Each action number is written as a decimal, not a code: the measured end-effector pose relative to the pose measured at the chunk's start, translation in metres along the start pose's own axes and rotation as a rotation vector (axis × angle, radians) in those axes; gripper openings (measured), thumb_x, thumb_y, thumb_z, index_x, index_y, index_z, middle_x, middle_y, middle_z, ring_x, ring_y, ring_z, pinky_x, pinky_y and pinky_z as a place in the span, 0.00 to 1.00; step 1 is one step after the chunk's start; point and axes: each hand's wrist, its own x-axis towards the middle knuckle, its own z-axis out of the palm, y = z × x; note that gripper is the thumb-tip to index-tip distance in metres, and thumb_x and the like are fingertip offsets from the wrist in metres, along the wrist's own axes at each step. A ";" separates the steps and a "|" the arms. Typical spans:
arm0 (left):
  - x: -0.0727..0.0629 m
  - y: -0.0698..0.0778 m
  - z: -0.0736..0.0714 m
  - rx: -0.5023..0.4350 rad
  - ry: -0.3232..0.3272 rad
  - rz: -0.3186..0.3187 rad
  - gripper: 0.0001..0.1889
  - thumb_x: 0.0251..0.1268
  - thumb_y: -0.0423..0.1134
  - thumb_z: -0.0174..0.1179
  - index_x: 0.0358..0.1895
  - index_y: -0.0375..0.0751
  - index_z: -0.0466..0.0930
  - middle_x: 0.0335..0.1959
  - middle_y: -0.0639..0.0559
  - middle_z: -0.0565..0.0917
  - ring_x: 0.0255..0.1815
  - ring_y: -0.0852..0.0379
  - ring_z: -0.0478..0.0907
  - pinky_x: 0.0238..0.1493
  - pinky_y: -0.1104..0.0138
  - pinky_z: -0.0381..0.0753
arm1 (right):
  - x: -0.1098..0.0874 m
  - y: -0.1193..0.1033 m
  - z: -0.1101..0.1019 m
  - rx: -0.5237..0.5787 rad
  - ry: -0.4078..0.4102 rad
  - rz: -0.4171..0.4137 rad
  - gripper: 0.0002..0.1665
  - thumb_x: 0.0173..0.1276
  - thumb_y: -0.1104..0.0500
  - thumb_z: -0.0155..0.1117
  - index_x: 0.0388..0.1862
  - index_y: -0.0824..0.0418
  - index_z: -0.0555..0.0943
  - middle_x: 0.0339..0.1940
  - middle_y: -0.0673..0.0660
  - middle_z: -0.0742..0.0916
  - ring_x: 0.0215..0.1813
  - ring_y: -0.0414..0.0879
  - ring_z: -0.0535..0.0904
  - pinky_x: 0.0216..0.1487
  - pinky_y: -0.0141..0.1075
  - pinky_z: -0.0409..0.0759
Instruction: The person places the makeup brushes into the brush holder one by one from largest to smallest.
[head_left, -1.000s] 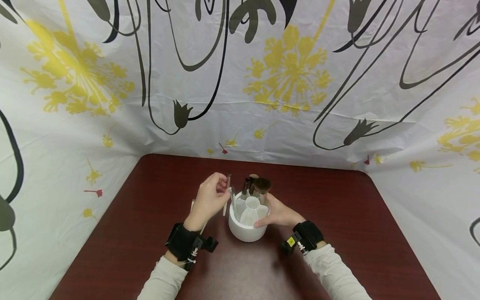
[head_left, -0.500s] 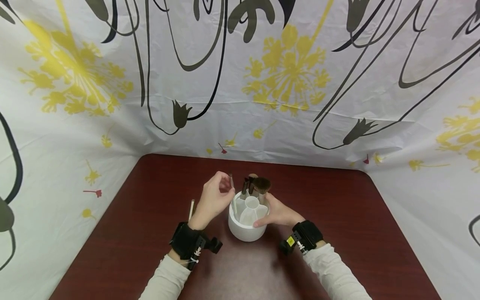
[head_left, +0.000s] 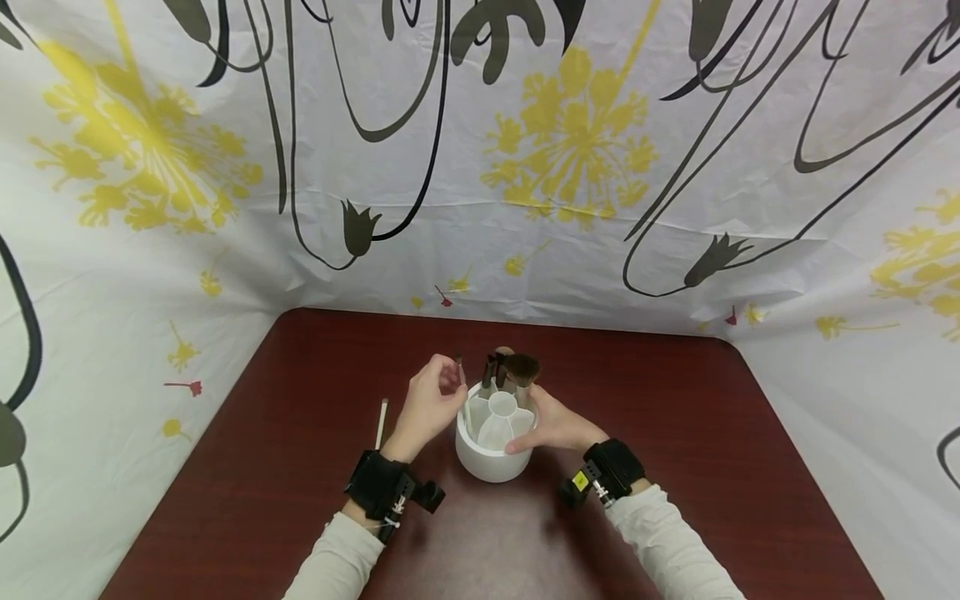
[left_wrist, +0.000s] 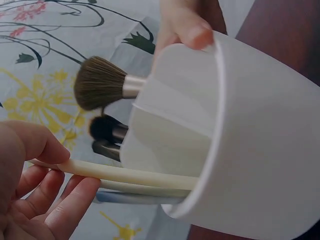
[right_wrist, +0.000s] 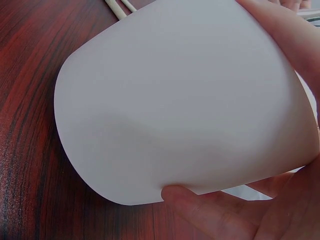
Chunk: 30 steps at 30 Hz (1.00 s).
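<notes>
Two hands of mine are busy at one white holder [head_left: 491, 463], which stands upright on the table in front of me. With my left hand [head_left: 427, 407] I pinch a slim brush [left_wrist: 132, 173], thumb and fingertips together on its pale handle, the handle reaching past the rim into a compartment. Just beside it, a second pale handle and a blue-grey handle [left_wrist: 130, 198] lean at the same edge. My right hand [head_left: 562, 423] is clamped on the holder's opposite side, thumb over the near rim. A big fluffy brush [left_wrist: 101, 83] and smaller dark brushes [left_wrist: 105, 129] stand in the holder's far side. Past my left wrist a pale stick [head_left: 381, 423] shows. The table [head_left: 675, 475] is dark reddish wood; behind it hangs white cloth [head_left: 570, 279] printed with yellow blooms and dark curling stems.
</notes>
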 end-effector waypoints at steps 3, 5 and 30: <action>-0.001 -0.007 0.002 0.010 0.002 -0.006 0.11 0.49 0.29 0.60 0.36 0.38 0.71 0.31 0.48 0.77 0.33 0.55 0.77 0.36 0.65 0.78 | 0.002 0.004 0.000 0.011 -0.006 -0.011 0.49 0.41 0.55 0.77 0.60 0.65 0.60 0.53 0.60 0.73 0.52 0.49 0.71 0.52 0.41 0.70; -0.002 -0.012 0.003 0.019 0.000 -0.007 0.11 0.50 0.29 0.60 0.36 0.39 0.70 0.31 0.48 0.77 0.32 0.55 0.77 0.35 0.66 0.78 | 0.002 0.003 0.000 0.016 -0.010 -0.025 0.50 0.42 0.56 0.77 0.61 0.65 0.59 0.54 0.60 0.73 0.53 0.49 0.71 0.53 0.42 0.70; -0.009 -0.029 -0.001 -0.006 -0.218 -0.114 0.19 0.50 0.33 0.63 0.47 0.38 0.69 0.37 0.47 0.77 0.35 0.56 0.78 0.36 0.67 0.78 | 0.002 0.006 0.001 -0.063 0.002 -0.073 0.47 0.41 0.52 0.77 0.57 0.64 0.62 0.50 0.59 0.74 0.50 0.48 0.72 0.50 0.39 0.70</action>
